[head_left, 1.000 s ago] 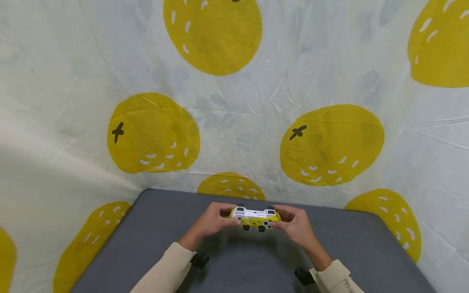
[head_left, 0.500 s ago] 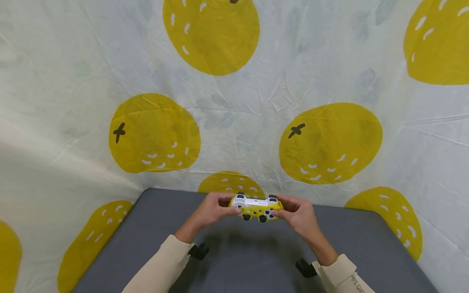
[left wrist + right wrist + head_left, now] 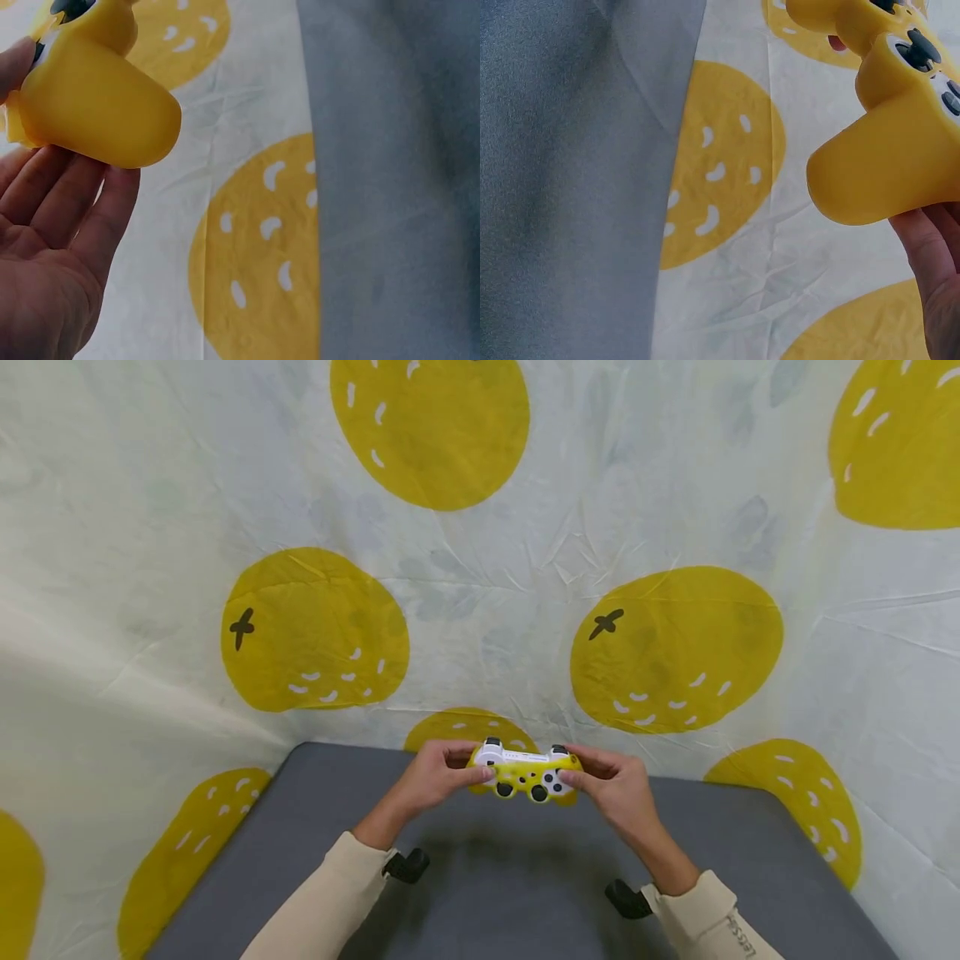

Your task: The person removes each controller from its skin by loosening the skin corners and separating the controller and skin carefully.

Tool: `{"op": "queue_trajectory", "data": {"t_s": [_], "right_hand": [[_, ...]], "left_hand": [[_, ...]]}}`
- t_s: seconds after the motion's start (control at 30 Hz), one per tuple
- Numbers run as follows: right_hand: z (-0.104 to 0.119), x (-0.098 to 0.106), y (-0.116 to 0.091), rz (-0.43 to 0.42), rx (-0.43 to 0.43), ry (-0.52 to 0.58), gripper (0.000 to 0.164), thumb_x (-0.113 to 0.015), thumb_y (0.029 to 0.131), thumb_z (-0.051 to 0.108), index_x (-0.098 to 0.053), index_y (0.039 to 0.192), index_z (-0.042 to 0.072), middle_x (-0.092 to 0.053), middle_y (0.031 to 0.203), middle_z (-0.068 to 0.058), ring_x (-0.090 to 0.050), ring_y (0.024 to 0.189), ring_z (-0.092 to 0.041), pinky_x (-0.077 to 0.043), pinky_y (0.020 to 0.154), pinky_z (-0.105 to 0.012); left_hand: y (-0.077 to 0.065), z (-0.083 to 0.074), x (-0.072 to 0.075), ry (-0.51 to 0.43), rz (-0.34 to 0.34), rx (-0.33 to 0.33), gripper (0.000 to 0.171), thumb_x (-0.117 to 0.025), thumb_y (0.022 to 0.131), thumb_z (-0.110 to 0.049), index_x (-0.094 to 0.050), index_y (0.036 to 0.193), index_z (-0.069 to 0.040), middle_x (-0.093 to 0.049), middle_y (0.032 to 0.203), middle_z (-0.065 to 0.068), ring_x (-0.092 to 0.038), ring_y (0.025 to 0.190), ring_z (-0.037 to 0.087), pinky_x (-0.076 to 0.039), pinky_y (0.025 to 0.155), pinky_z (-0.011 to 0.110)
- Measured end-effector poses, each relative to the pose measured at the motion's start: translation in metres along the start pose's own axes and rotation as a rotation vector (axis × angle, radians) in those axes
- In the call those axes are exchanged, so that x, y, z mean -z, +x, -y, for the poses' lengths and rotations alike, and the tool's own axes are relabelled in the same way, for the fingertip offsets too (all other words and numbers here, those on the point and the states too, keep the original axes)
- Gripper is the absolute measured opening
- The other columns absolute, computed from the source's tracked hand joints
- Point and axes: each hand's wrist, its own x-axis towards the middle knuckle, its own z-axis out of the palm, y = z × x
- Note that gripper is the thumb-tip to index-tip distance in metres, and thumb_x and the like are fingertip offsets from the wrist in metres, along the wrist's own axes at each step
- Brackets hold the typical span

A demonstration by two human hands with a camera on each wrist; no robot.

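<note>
A game controller with a yellow shell, a white top edge and black sticks is held in the air between both hands. My left hand grips its left end, thumb on the face and fingers behind. On the other end my right hand holds it the same way, its thumb by the round buttons. In the left wrist view the yellow handle lies over the fingers of the left hand. The right wrist view shows the other handle, a stick, and part of the right hand beneath.
Below the hands spreads a dark grey table. Behind it hangs a pale cloth printed with large yellow fruit. A black wrist device sits at the left cuff, and another black device at the right one.
Both hands have raised the controller a little and moved it away from me. It has tilted so that more of its face, with the sticks and buttons, shows.
</note>
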Motion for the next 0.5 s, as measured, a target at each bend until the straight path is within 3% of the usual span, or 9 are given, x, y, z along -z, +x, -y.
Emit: {"op": "queue_trajectory", "data": {"t_s": [0.1,0.17,0.33,0.5], "right_hand": [[0.0004,0.0023,0.0021,-0.011,-0.001,0.03,0.038,-0.079,0.091,0.006,-0.071,0.127,-0.006,-0.08,0.106,0.01,-0.075,0.089,-0.002,-0.062,0.077,-0.02],[-0.0001,0.0031,0.0028,-0.013,0.0,0.052,0.038,-0.079,0.091,0.004,-0.071,0.126,-0.008,-0.079,0.102,0.018,-0.075,0.088,-0.002,-0.062,0.077,-0.02],[-0.003,0.0023,0.0036,-0.039,-0.009,0.087,0.036,-0.079,0.09,0.0,-0.071,0.123,-0.012,-0.078,0.097,0.018,-0.075,0.083,-0.003,-0.063,0.075,-0.021],[-0.0051,0.0005,0.0028,-0.068,-0.075,0.104,0.035,-0.079,0.09,0.002,-0.072,0.121,-0.012,-0.079,0.094,0.018,-0.074,0.081,-0.005,-0.063,0.073,-0.022]], "left_hand": [[0.0019,-0.0011,-0.001,-0.006,-0.007,0.005,0.04,-0.081,0.092,-0.023,-0.074,0.127,-0.006,-0.079,0.112,0.015,-0.075,0.091,0.015,-0.062,0.081,0.03],[0.0021,-0.0021,-0.0016,-0.012,-0.015,0.01,0.038,-0.081,0.092,-0.023,-0.075,0.126,-0.006,-0.079,0.111,0.014,-0.074,0.09,0.015,-0.061,0.08,0.029],[0.0012,-0.0034,-0.003,-0.03,-0.026,0.032,0.033,-0.081,0.092,-0.026,-0.078,0.12,-0.01,-0.08,0.107,0.011,-0.072,0.086,0.016,-0.06,0.078,0.03],[0.0004,-0.0023,-0.005,-0.052,-0.029,0.072,0.033,-0.081,0.093,-0.028,-0.078,0.12,-0.008,-0.08,0.105,0.01,-0.073,0.087,0.015,-0.06,0.079,0.029]]}}
